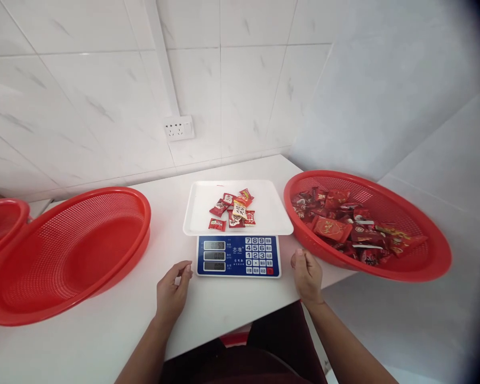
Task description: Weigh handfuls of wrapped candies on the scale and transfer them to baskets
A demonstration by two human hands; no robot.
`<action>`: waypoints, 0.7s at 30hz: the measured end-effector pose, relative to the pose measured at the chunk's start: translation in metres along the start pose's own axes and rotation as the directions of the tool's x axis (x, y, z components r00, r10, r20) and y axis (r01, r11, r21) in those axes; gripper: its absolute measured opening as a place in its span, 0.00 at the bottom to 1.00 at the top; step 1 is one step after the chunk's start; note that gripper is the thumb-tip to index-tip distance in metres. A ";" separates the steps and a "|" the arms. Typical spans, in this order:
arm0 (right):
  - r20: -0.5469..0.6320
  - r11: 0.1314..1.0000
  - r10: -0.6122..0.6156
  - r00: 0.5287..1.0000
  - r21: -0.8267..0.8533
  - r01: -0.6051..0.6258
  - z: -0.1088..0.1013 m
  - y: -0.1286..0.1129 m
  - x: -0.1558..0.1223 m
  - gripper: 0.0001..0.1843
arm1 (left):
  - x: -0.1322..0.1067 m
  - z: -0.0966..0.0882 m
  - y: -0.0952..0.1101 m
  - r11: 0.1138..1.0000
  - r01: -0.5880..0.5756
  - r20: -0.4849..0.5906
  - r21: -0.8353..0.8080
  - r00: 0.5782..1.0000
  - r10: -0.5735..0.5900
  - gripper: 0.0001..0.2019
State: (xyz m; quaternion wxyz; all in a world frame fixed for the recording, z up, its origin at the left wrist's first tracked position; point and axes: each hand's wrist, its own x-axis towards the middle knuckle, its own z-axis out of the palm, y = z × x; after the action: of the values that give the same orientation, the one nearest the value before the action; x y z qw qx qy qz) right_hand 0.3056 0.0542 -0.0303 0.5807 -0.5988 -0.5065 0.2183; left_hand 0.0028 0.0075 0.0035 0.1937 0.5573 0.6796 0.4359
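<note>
A digital scale point(239, 256) with a blue panel of keys and three small displays sits on the white table. On its white tray point(198, 208) lies a loose group of small wrapped snacks point(232, 210) in red, dark red and cream packets. My left hand point(174, 290) rests by the left edge of the panel, its fingers loosely curled and no item showing in them. Beside the panel's right edge, my right hand point(307, 273) is closed in a fist, just below the rim of a red basket point(416, 213), and nothing shows in it. Many red packets point(344, 226) fill that basket's bottom.
Left of the scale stands another red perforated basket point(116, 234), its inside bare. Part of a further red basket point(4, 218) shows at the far left. A wall socket point(178, 128) is behind the white table point(208, 304), and a wall borders its right side.
</note>
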 end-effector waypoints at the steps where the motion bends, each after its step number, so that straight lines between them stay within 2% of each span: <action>1: -0.003 0.999 0.025 1.000 0.034 -0.024 0.000 0.000 0.001 0.26 | 0.000 0.000 0.000 1.000 0.003 -0.003 0.002 1.000 -0.003 0.16; 4: 0.005 0.992 0.077 0.997 0.099 -0.077 0.001 0.000 0.005 0.26 | 0.001 0.000 0.000 1.000 0.008 -0.007 0.007 1.000 -0.008 0.15; 12: 0.019 0.982 0.153 0.988 0.109 -0.154 0.004 0.002 0.008 0.21 | -0.004 -0.002 0.003 1.000 0.005 -0.056 0.000 0.998 -0.005 0.15; 15: 0.038 0.981 0.151 0.988 0.115 -0.155 0.005 0.000 0.008 0.21 | -0.002 -0.008 0.021 0.999 -0.034 -0.110 0.020 0.993 0.036 0.14; 17: 0.059 0.979 0.159 0.986 0.120 -0.165 0.005 -0.002 0.008 0.21 | 0.007 -0.010 0.039 0.991 -0.121 -0.091 0.061 0.988 0.127 0.12; 19: 0.070 0.976 0.166 0.984 0.132 -0.174 0.005 -0.003 0.008 0.21 | 0.023 -0.010 0.060 0.963 -0.239 -0.006 0.122 0.970 0.241 0.12; 21: 0.079 0.973 0.164 0.983 0.153 -0.175 0.004 -0.002 0.008 0.22 | 0.046 -0.005 0.078 0.921 -0.325 0.135 0.214 0.944 0.302 0.15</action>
State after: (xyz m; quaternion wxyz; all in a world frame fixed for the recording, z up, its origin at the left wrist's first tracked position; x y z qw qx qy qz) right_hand 0.3041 0.0625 -0.0266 0.5890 -0.5838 -0.4535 0.3266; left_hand 0.0314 0.0479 0.0795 0.0881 0.6987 0.6175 0.3504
